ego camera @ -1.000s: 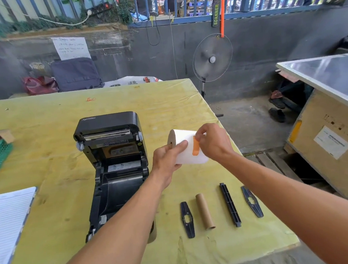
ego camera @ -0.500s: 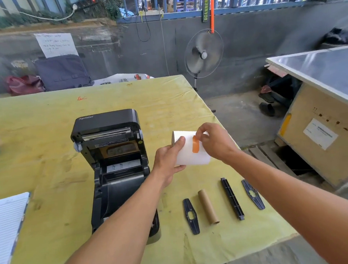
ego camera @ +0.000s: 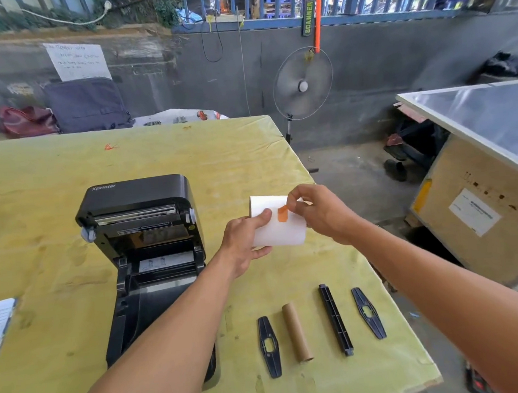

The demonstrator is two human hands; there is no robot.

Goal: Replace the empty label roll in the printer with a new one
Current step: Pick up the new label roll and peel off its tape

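Above the table [ego camera: 63, 168] near its right edge, the left grip [ego camera: 246, 244] clasps the new label roll [ego camera: 280, 233] steady, likely so the right grip [ego camera: 321, 213], pinching its orange tab [ego camera: 282, 215], can peel it free.

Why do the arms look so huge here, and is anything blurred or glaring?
Head view: the wide-angle lens stretches the forearms near the bottom and bows the table edges; daylight is soft, shadows faint; the white label roll and its orange sticker are sharp; the shiny counter top at right reflects pale glare.
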